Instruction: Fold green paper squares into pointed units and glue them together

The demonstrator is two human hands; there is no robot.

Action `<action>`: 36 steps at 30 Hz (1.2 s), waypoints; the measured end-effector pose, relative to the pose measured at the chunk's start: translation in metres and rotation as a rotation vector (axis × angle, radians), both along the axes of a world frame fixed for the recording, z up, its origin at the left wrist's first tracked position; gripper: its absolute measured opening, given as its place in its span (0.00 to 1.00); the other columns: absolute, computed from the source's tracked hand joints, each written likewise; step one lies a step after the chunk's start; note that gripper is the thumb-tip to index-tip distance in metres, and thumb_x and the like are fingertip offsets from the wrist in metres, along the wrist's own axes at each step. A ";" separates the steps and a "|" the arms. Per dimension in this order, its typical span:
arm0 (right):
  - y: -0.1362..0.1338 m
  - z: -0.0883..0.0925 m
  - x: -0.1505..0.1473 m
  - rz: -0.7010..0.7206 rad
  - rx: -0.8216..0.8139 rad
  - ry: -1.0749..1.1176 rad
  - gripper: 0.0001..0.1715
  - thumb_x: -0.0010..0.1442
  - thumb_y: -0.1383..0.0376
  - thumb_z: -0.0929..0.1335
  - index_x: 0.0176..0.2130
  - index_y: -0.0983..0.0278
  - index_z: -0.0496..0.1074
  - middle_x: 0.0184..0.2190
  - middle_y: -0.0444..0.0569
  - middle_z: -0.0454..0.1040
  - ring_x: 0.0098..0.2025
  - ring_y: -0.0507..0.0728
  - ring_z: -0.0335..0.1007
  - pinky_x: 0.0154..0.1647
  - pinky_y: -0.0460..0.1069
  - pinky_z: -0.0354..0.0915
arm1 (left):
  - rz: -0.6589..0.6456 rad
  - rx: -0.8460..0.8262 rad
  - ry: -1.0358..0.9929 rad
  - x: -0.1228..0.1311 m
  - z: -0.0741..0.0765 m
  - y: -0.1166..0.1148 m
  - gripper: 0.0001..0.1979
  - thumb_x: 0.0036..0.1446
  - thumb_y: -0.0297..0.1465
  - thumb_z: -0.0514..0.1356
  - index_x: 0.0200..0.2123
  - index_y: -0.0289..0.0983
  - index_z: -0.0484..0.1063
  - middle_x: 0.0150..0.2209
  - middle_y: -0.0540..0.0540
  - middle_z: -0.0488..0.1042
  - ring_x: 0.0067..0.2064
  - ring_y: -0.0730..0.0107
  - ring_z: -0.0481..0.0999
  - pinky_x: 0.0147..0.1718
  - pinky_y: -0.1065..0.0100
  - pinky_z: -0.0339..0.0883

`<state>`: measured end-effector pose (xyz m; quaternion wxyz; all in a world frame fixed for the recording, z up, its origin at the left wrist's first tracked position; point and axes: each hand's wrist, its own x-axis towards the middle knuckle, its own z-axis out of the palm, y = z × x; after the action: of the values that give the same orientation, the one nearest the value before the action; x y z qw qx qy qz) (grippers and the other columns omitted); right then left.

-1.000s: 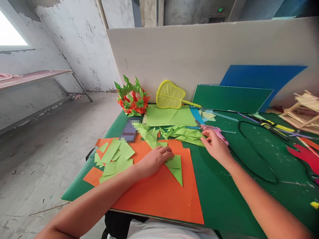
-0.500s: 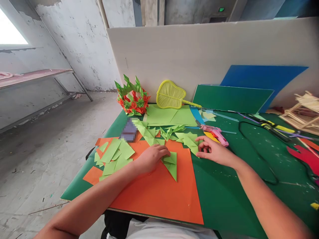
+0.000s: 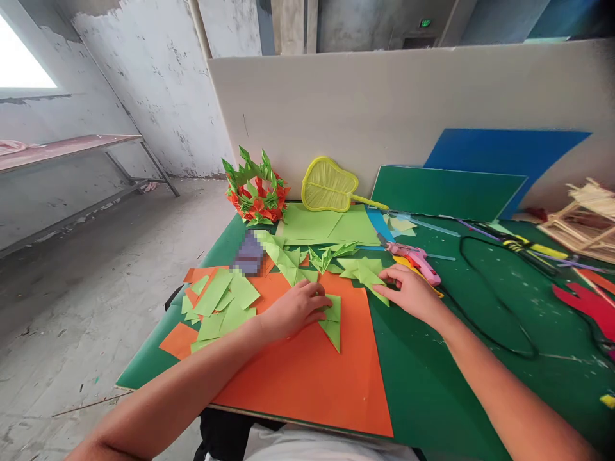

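My left hand (image 3: 296, 308) lies over the left side of a folded light-green paper piece (image 3: 332, 331) on a big orange sheet (image 3: 307, 384). Its fingers are bent and a little apart, with the tips touching the paper. To the right, my right hand (image 3: 414, 291) has thumb and forefinger at the edge of another folded green piece, star-shaped (image 3: 366, 271), pinching its right side. Between the hands stands a pleated green paper leaf cluster (image 3: 327, 257). More folded green paper (image 3: 286, 261) lies beyond my left hand.
A pile of green paper pieces (image 3: 225, 298) lies left. Behind are an orange-and-green paper crown (image 3: 257, 195), green sheets (image 3: 307, 224) and a yellow fan (image 3: 327, 186). A pink glue gun (image 3: 416, 255) and its black cord (image 3: 504, 336) lie right, with a stick model (image 3: 581, 221) farther off.
My right hand has moved slightly left onto the star-shaped green piece, which has shifted a little. My left hand's fingers have spread apart over its folded piece, which stays in place.
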<state>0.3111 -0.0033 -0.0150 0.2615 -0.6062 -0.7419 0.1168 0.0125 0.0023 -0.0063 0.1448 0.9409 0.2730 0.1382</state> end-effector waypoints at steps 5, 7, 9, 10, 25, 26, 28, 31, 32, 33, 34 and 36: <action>0.000 -0.004 0.006 0.013 0.019 0.003 0.29 0.47 0.45 0.72 0.42 0.59 0.70 0.44 0.52 0.70 0.42 0.63 0.69 0.36 0.54 0.67 | -0.005 -0.002 -0.016 0.000 0.000 -0.001 0.12 0.65 0.35 0.52 0.47 0.38 0.71 0.44 0.42 0.67 0.44 0.63 0.67 0.44 0.63 0.66; 0.002 -0.004 0.001 0.016 0.040 0.020 0.27 0.51 0.43 0.69 0.41 0.60 0.70 0.43 0.53 0.71 0.42 0.63 0.68 0.37 0.54 0.67 | -0.014 0.002 -0.026 0.001 -0.001 -0.001 0.11 0.65 0.34 0.53 0.46 0.38 0.70 0.44 0.42 0.66 0.45 0.62 0.67 0.46 0.63 0.65; 0.004 -0.004 -0.004 -0.007 0.055 0.043 0.24 0.56 0.44 0.65 0.34 0.62 0.70 0.39 0.53 0.72 0.38 0.60 0.68 0.34 0.52 0.65 | -0.026 0.007 -0.035 0.002 -0.001 -0.001 0.10 0.65 0.34 0.52 0.46 0.38 0.69 0.45 0.41 0.66 0.46 0.62 0.67 0.46 0.62 0.65; 0.005 -0.004 -0.006 -0.024 0.045 0.056 0.24 0.57 0.44 0.64 0.31 0.62 0.69 0.36 0.52 0.72 0.34 0.58 0.68 0.31 0.51 0.64 | -0.030 0.009 -0.040 0.002 -0.002 -0.001 0.10 0.65 0.33 0.52 0.46 0.37 0.68 0.45 0.41 0.66 0.47 0.62 0.66 0.47 0.62 0.65; -0.019 0.017 -0.005 0.308 -0.563 0.516 0.22 0.55 0.56 0.69 0.46 0.59 0.58 0.30 0.41 0.65 0.25 0.49 0.63 0.21 0.44 0.63 | -0.068 -0.056 -0.054 0.000 -0.008 0.003 0.09 0.66 0.33 0.51 0.46 0.37 0.67 0.43 0.42 0.68 0.45 0.63 0.67 0.44 0.65 0.64; -0.021 0.017 -0.008 0.339 -0.621 0.522 0.24 0.56 0.57 0.69 0.49 0.58 0.57 0.31 0.42 0.66 0.24 0.49 0.63 0.20 0.44 0.63 | -0.066 -0.054 -0.053 0.001 -0.009 0.003 0.09 0.66 0.33 0.51 0.46 0.37 0.66 0.43 0.42 0.68 0.46 0.63 0.67 0.45 0.65 0.64; -0.025 0.017 -0.013 0.381 -0.691 0.526 0.28 0.57 0.57 0.68 0.53 0.57 0.56 0.31 0.42 0.67 0.22 0.48 0.63 0.20 0.44 0.63 | -0.052 -0.042 -0.047 0.002 -0.010 0.003 0.10 0.65 0.35 0.52 0.46 0.37 0.66 0.43 0.42 0.68 0.46 0.62 0.67 0.45 0.63 0.64; -0.028 0.016 -0.018 0.383 -0.769 0.497 0.30 0.56 0.56 0.69 0.55 0.56 0.57 0.28 0.40 0.66 0.22 0.48 0.63 0.22 0.44 0.63 | -0.014 -0.008 -0.039 0.004 -0.013 0.004 0.11 0.65 0.37 0.53 0.46 0.38 0.66 0.43 0.42 0.67 0.45 0.61 0.67 0.44 0.62 0.65; -0.028 0.015 -0.019 0.379 -0.789 0.490 0.30 0.56 0.56 0.70 0.55 0.56 0.57 0.28 0.40 0.66 0.22 0.48 0.63 0.22 0.44 0.62 | -0.006 0.004 -0.037 0.005 -0.013 0.004 0.11 0.65 0.37 0.52 0.46 0.38 0.66 0.43 0.42 0.67 0.45 0.61 0.67 0.44 0.62 0.65; -0.028 0.013 -0.020 0.378 -0.800 0.486 0.30 0.56 0.56 0.70 0.55 0.56 0.58 0.29 0.40 0.66 0.22 0.48 0.63 0.23 0.44 0.63 | -0.002 0.014 -0.037 0.005 -0.013 0.004 0.11 0.65 0.37 0.52 0.46 0.38 0.66 0.43 0.42 0.67 0.45 0.61 0.67 0.44 0.62 0.65; -0.028 0.012 -0.021 0.379 -0.803 0.484 0.30 0.56 0.56 0.70 0.55 0.55 0.58 0.30 0.40 0.67 0.22 0.49 0.64 0.23 0.45 0.63 | -0.002 0.022 -0.038 0.006 -0.014 0.004 0.11 0.66 0.37 0.51 0.46 0.38 0.65 0.43 0.42 0.67 0.45 0.61 0.67 0.44 0.62 0.65; -0.028 0.008 -0.023 0.380 -0.801 0.476 0.31 0.56 0.56 0.70 0.55 0.55 0.58 0.31 0.41 0.68 0.23 0.49 0.65 0.23 0.45 0.63 | -0.003 0.031 -0.045 0.006 -0.013 0.003 0.12 0.67 0.37 0.49 0.46 0.37 0.65 0.43 0.42 0.67 0.45 0.61 0.67 0.45 0.61 0.65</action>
<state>0.2880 -0.0310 -0.0066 0.1446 -0.4696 -0.6560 0.5729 0.0185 0.0050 -0.0193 0.1363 0.9402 0.2660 0.1635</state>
